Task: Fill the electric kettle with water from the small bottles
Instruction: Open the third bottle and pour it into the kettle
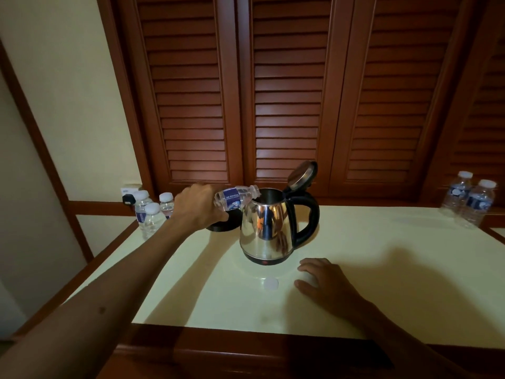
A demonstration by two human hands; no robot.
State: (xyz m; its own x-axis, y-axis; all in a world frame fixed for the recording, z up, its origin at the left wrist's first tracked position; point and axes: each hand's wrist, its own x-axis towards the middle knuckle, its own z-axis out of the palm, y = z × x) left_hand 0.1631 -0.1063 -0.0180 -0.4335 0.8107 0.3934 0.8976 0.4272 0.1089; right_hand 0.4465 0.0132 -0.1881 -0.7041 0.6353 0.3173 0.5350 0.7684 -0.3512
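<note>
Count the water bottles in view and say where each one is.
6. One in the left hand, tipped into the kettle. Three capped at the table's far left. Two capped at far right. More may be hidden.

The kettle [266, 231] at the centre is polished metal, mirror-bright, with a glossy black plastic handle [306, 217] and a dark base ring. Its raised lid [302, 175] shows a dull metal underside. The tipped bottle [236, 199] is thin clear plastic with a glossy blue label. At nine o'clock and three o'clock stand more clear plastic bottles with white caps. The table top [382, 269] looks smooth, pale and matt, edged in varnished reddish wood. At twelve o'clock, the slatted shutters [287, 91] are the same lacquered wood.
</note>
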